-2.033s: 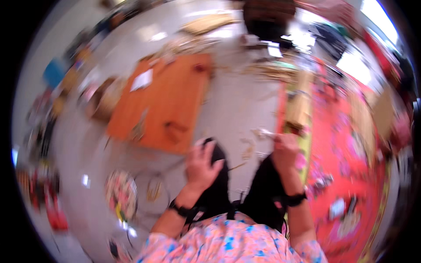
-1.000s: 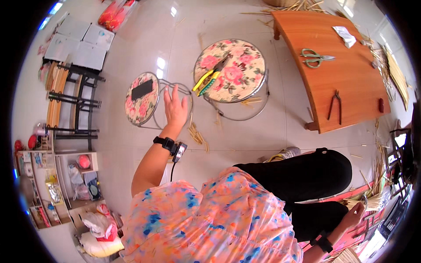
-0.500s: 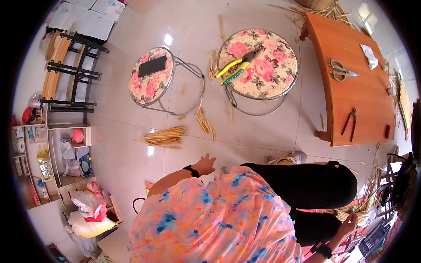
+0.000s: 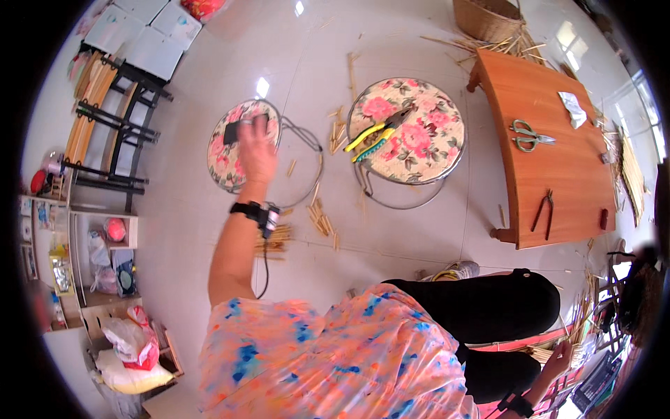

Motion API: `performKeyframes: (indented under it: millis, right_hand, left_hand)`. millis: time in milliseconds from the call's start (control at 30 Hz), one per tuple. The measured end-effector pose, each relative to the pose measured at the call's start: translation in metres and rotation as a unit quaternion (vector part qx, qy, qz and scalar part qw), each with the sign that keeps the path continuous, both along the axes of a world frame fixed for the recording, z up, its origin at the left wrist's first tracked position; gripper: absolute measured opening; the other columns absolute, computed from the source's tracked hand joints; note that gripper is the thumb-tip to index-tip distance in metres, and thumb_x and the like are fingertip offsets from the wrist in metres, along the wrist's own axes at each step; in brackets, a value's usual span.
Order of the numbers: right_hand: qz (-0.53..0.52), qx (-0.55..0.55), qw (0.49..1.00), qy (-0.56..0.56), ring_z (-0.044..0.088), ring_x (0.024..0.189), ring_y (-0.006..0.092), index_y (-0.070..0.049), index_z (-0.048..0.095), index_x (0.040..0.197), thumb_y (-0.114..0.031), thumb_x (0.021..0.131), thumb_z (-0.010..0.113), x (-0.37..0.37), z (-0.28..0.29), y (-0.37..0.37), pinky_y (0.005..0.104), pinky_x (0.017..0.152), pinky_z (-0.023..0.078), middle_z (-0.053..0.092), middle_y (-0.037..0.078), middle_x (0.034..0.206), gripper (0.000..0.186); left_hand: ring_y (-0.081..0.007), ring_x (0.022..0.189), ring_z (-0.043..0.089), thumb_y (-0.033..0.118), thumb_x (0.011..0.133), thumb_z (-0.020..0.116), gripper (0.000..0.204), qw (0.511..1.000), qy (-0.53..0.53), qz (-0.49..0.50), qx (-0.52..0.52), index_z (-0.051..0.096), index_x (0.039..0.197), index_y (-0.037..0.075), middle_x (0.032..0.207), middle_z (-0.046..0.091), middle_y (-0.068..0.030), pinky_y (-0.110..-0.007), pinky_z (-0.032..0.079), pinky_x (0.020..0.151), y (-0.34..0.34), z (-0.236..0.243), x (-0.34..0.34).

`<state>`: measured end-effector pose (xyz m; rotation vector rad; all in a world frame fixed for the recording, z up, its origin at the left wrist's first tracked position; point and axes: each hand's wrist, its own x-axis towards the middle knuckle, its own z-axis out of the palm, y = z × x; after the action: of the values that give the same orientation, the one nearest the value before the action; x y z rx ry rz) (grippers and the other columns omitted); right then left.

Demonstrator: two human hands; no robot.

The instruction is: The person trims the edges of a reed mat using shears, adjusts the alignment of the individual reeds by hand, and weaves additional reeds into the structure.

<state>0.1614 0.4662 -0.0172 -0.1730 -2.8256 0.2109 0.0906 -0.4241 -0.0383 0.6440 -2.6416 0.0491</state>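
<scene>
My left hand [image 4: 257, 155] is stretched out over the left flowered stool [image 4: 225, 164]. Its fingers are apart and slightly blurred, lying across a dark flat phone [image 4: 231, 133] on the seat; whether they touch it is hard to tell. A black strap with a small device and a cable circles that wrist. Low at the right, beside my knee, my right hand [image 4: 557, 362] has its fingers closed together next to pale split sticks [image 4: 578, 355]. What it holds, if anything, is too small to make out.
Pliers with yellow and green handles [image 4: 377, 140] lie on the right flowered stool [image 4: 426, 164]. Scissors [image 4: 532, 135] and dark pincers [image 4: 544, 213] rest on the wooden table [image 4: 558, 171]. Loose sticks [image 4: 321, 220] litter the floor; a basket [image 4: 487, 19] stands far right.
My left hand has swung forward from beside my body to the phone on the left stool. My right hand stays low at the right. The view has shifted slightly.
</scene>
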Motion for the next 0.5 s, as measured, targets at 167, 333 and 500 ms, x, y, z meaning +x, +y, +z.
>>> performKeyframes:
  millis: [167,333,500]
  right_hand:
    - [0.004,-0.029,0.998,0.049,0.061,0.076,0.0241,0.000,0.063,0.093,-0.007,0.088,0.060,0.009,-0.008,0.001,0.0350,0.071,0.049,0.063,0.012,0.084,0.009]
    - [-0.030,-0.075,0.997,0.014,0.058,0.079,0.0320,0.000,0.060,0.083,-0.005,0.080,0.058,0.016,0.008,-0.042,0.0395,0.074,0.047,0.059,0.015,0.081,0.006]
    - [-0.114,-0.053,0.992,0.035,0.058,0.078,0.0330,-0.002,0.061,0.081,-0.006,0.078,0.063,0.014,0.032,-0.054,0.0411,0.071,0.047,0.058,0.013,0.076,0.005]
  left_hand:
    - [-0.0381,0.138,0.026,0.015,0.076,0.070,0.081,0.977,-0.209,0.013,-0.031,0.028,0.145,0.008,0.148,0.031,-0.0183,-0.045,0.026,0.114,-0.100,0.019,-0.015]
    - [-0.0376,0.136,0.029,0.032,0.076,0.072,0.076,0.968,-0.207,-0.128,0.058,0.036,0.141,0.014,0.145,0.034,-0.0195,-0.045,0.026,0.114,-0.116,0.012,-0.022]
    - [-0.0334,0.143,0.017,0.043,0.070,0.076,0.098,0.929,-0.356,-0.078,0.064,0.025,0.147,0.011,0.153,0.026,-0.0159,-0.041,0.018,0.118,-0.134,0.021,-0.028]
